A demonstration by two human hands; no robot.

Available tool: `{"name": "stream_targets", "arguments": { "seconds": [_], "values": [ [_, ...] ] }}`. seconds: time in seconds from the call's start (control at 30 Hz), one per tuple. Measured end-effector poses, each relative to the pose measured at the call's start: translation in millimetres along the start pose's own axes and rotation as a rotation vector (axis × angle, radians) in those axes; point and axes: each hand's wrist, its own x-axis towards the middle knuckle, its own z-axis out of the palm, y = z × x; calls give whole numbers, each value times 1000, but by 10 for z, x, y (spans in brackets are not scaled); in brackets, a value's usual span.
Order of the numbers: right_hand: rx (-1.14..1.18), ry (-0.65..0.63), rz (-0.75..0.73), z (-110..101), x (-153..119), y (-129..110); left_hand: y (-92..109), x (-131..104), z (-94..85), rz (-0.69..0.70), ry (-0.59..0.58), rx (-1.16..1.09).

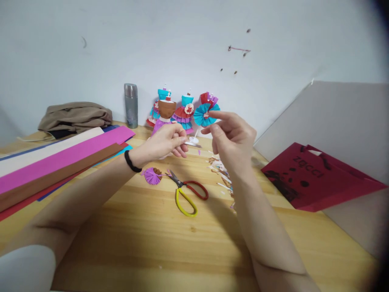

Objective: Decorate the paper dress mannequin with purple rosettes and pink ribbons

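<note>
My left hand (170, 141), with a black band on the wrist, is raised over the table, thumb and fingers pinched together. A thin pale piece shows at its fingertips, too small to name. My right hand (232, 140) is held up facing it, thumb and index finger apart with nothing visible between them. Beyond the hands stand small dress forms in pleated paper, one with a brown top (167, 108), one with a teal top (187, 100). A teal pleated rosette (202, 115) appears behind my right fingertips. Below lie scissors (181, 185) with red and yellow handles and a purple-and-brown pleated rosette (152, 175).
Coloured paper strips (67, 156) cover the table's left side, near a brown folded cloth (75, 115) and a grey bottle (131, 105). Paper scraps (223, 172) lie beside my right forearm. A red paper bag (313, 178) leans at the right.
</note>
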Motion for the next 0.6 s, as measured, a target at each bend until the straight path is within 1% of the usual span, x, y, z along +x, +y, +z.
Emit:
{"name": "stream_targets", "arguments": {
  "seconds": [0.03, 0.07, 0.17, 0.23, 0.27, 0.33, 0.47, 0.53, 0.6],
  "values": [
    [-2, -31, 38, -39, 28, 26, 4, 0, -11, -6, 7, -3],
    [8, -96, 94, -76, 56, 56, 11, -2, -21, -4, 8, -9],
    [60, -374, 276, -155, 124, 150, 40, -12, -43, 25, -4, -34],
    [80, -517, 329, -170, 143, 192, 54, -15, -50, 26, 6, -32],
    [73, -554, 329, -168, 147, 205, 55, -14, -52, 18, 20, -17],
    [37, -569, 307, -155, 145, 216, 43, -8, -53, 17, 55, 38],
    [-118, -502, 275, -117, 136, 218, 2, -21, -42, 119, 108, 226],
    [-251, -470, 215, -97, 134, 222, 5, -50, -23, 179, 129, 379],
    [-403, -425, 125, -77, 131, 228, 23, -78, -2, 241, 166, 530]
  ]
}}
